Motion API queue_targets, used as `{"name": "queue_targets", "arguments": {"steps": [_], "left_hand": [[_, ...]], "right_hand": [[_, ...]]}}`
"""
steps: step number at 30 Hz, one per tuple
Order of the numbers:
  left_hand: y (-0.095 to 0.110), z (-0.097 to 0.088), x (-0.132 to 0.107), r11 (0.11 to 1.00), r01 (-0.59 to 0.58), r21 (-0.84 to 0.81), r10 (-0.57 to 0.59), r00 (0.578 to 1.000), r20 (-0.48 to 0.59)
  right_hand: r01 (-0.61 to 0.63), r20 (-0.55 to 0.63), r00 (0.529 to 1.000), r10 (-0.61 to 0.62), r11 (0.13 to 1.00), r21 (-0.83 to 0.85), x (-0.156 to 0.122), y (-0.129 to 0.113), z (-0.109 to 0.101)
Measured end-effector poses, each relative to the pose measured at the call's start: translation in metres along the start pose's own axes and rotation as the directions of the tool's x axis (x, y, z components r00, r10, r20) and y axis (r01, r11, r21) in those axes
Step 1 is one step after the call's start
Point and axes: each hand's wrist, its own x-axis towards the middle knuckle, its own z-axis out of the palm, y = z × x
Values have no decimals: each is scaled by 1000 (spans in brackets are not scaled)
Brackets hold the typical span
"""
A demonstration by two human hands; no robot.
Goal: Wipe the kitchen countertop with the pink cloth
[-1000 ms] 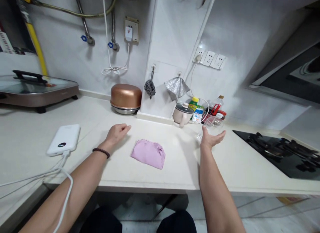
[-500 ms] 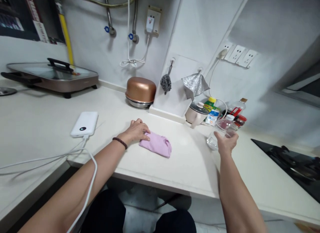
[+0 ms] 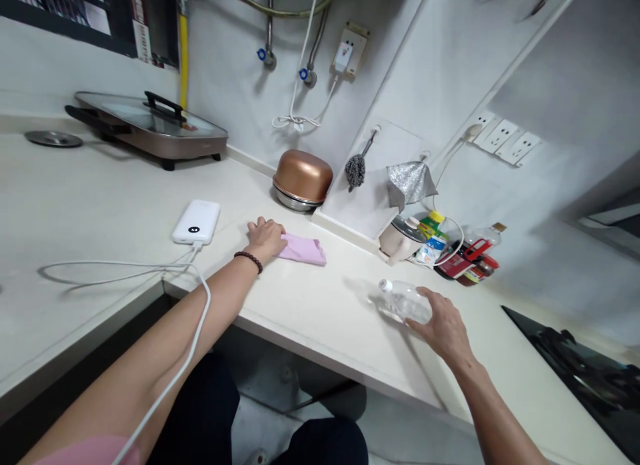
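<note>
A folded pink cloth lies flat on the white countertop. My left hand is over its left end, fingers curled down and closed on the fabric; the fingertips are partly hidden. Further right, my right hand grips a clear plastic bottle by its base end, thumb on the near side and fingers on the far side. The bottle is tipped over sideways, its white cap pointing left toward the cloth. Whether it touches the counter I cannot tell.
A white power bank with a cable trailing over my left forearm lies on the left. Behind stand an electric pan, a copper-coloured bowl, a small pot and several condiment bottles. A black gas stove is right.
My right hand has brought the bottle left and tipped it from upright onto its side. The left hand stays on the cloth, which looks narrower now. The view has shifted.
</note>
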Motion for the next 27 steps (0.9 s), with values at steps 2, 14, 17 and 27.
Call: {"name": "queue_targets", "arguments": {"steps": [2, 14, 17, 27], "left_hand": [[1, -1, -1, 1000, -1, -24, 1, 1000, -2], [6, -8, -3, 990, -81, -120, 82, 997, 7], [7, -8, -2, 989, -90, -121, 93, 995, 23], [3, -4, -2, 986, -87, -142, 89, 996, 7]], "right_hand": [[2, 0, 1000, -2, 999, -42, -4, 3, -2], [-160, -168, 970, 175, 982, 103, -16, 29, 1], [-202, -215, 950, 225, 972, 123, -19, 39, 1], [-19, -154, 987, 36, 994, 108, -24, 20, -3]]}}
